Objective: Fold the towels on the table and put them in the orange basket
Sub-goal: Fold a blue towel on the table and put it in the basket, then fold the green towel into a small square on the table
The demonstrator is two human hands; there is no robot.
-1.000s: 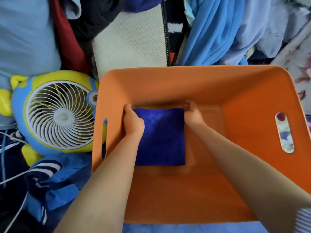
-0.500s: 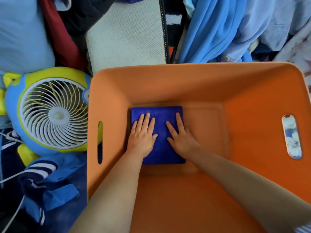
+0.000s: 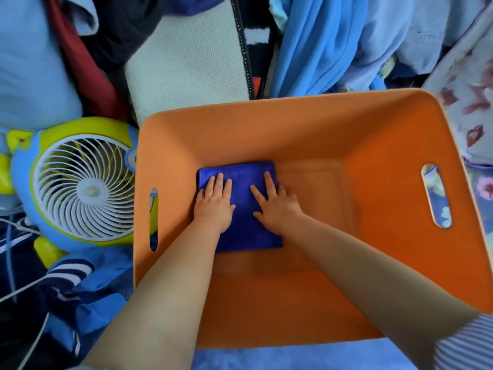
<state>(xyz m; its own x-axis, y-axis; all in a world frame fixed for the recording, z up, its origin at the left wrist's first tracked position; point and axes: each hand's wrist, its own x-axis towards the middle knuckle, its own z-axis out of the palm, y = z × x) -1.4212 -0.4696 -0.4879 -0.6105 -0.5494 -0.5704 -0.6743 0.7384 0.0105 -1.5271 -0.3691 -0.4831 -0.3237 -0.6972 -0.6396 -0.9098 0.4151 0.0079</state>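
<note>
folded blue towel (image 3: 241,228) lies flat in basket (image 3: 400,145) w/ both hands' straight fingers (image 3: 219,182) pressing on top.

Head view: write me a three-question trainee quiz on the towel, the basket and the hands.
1. True or false: the blue towel lies folded on the floor of the orange basket.
2. How do the left hand and right hand meet the towel? A) pinching a corner B) flat, fingers straight C) hovering clear
3. Which object stands outside the basket's left wall?

Key: 1 true. 2 B. 3 the small fan with the white grille.
</note>
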